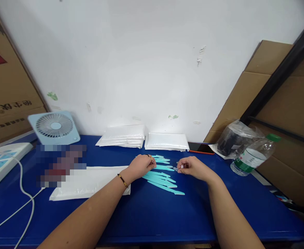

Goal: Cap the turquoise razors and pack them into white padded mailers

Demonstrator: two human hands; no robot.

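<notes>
Several thin turquoise sticks with narrow blade-like ends [162, 182] lie fanned out on the blue table [157, 214]. My left hand [143, 165], with a ring and a dark bracelet, is closed over their left ends; its fingers are pressed together around a turquoise stick. Just right of the sticks' tips, my right hand [189, 166] pinches a small translucent piece [176, 169], whose exact shape is too small to tell. A white padded envelope [89, 181] lies flat to the left, partly behind my left forearm.
Two stacks of white envelopes [123, 135] [166, 141] lie by the wall, beside a phone [201, 148]. A bottle [252, 157] and a bagged dark container [231, 140] stand right. A light-blue fan [55, 126], power strip [3, 166] and white cables [24, 192] are left.
</notes>
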